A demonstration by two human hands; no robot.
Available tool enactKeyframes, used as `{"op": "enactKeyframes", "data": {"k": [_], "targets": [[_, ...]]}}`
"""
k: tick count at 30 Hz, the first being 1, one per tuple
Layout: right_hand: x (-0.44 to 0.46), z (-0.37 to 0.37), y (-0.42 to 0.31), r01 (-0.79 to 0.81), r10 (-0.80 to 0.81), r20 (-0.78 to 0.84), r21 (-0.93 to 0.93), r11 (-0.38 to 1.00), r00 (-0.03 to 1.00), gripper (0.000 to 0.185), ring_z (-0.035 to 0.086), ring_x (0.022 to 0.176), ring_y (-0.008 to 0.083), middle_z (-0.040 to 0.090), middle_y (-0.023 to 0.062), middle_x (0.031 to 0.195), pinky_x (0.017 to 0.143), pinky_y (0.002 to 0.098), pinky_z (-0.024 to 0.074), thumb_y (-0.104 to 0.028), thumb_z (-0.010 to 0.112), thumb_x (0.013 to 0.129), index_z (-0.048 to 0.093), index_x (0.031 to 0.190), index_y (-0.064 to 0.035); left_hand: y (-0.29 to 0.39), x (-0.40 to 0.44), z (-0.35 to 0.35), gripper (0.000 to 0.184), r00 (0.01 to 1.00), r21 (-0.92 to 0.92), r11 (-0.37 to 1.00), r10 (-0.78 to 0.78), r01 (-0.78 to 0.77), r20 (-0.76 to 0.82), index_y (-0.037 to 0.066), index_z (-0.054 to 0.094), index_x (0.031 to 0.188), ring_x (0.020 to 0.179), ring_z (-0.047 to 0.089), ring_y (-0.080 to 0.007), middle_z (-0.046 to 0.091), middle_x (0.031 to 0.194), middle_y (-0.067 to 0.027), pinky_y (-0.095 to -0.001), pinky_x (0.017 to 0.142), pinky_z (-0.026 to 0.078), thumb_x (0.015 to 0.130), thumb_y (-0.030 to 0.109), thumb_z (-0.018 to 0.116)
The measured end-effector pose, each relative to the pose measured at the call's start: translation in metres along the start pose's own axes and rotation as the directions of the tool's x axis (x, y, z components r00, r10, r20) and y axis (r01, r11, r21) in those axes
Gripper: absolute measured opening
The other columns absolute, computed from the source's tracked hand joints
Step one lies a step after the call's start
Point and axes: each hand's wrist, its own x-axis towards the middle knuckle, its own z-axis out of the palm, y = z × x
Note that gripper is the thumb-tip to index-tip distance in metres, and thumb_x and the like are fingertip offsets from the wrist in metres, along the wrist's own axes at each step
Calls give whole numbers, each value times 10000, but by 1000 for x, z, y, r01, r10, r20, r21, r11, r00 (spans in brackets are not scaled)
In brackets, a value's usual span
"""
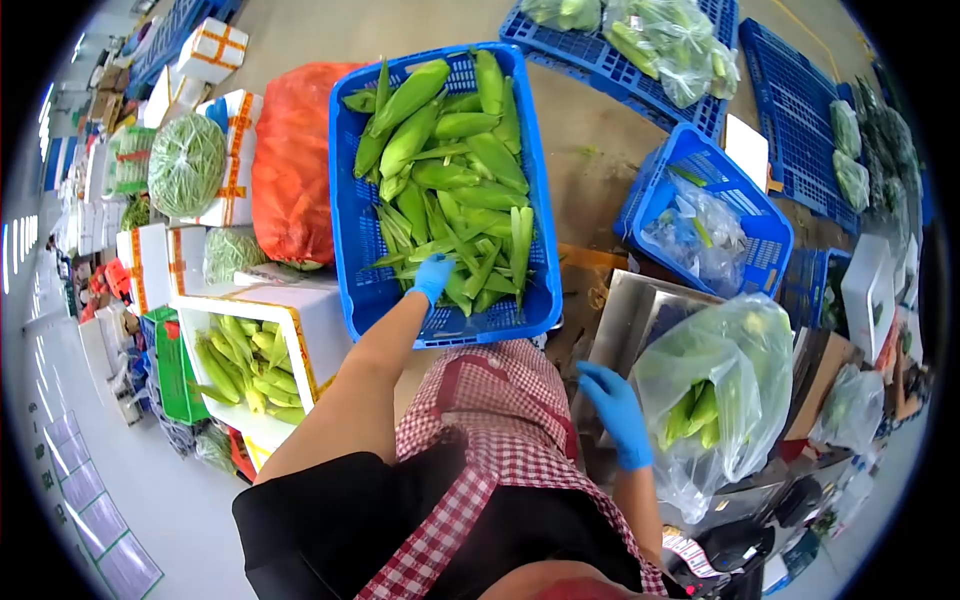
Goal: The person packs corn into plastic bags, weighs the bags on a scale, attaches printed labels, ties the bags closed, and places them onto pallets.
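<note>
In the head view, a blue plastic crate (345, 200) in front of me holds many ears of corn (420, 100) in green husks. Loose husk leaves lie over its near part. My left hand (433, 277), in a blue glove, reaches over the near rim and touches these leaves; whether its fingers grip one is unclear. My right hand (615, 410), also gloved in blue, is held to the right of my checked apron (500, 390). Its fingers are apart and nothing is in them. Close beside it is a clear plastic bag (740, 400) with green corn inside.
At left, a white foam box (300, 350) holds peeled-back corn, with an orange mesh sack (295, 160) behind it. Another blue crate (765, 210) with plastic bags stands at right. Blue pallets (790, 120) carry bagged vegetables. A metal surface (635, 310) lies beyond my right hand.
</note>
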Motion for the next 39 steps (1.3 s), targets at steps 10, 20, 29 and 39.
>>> {"op": "enactKeyframes", "data": {"k": [10,20,29,39], "targets": [[333,145,10,542,-489,276,-615,572,828,483,480,1096,345,482,215,1186,923,400,387,-212,569,801,452,1200,33,41,80,18,539,906,314,899,376,-306,-195,81,442,1267,1179,422,-328,430,1301,-158,-371,947,379,750,112,590],[442,188,87,20,-12,19,-995,100,1000,395,548,882,269,540,164,984,715,356,421,-297,611,732,590,988,3,91,217,-12,692,901,766,520,397,-378,175,215,433,1274,1247,323,-327,335,1362,-113,-477,974,322,645,132,709],[296,153,14,-632,341,559,489,601,756,607,599,801,188,607,104,988,715,286,479,-384,667,743,495,1192,-13,81,133,-65,634,733,367,685,680,-629,-11,145,549,1127,1105,504,-274,575,1144,-76,-422,953,358,546,206,796],[-6,-26,11,218,-292,67,513,830,954,681,468,1092,147,516,56,1190,951,310,374,-43,754,650,444,1256,-42,193,-126,-87,637,731,-935,327,604,137,318,96,376,1300,1221,384,-292,401,1323,-132,-438,1043,294,743,238,651]]}}
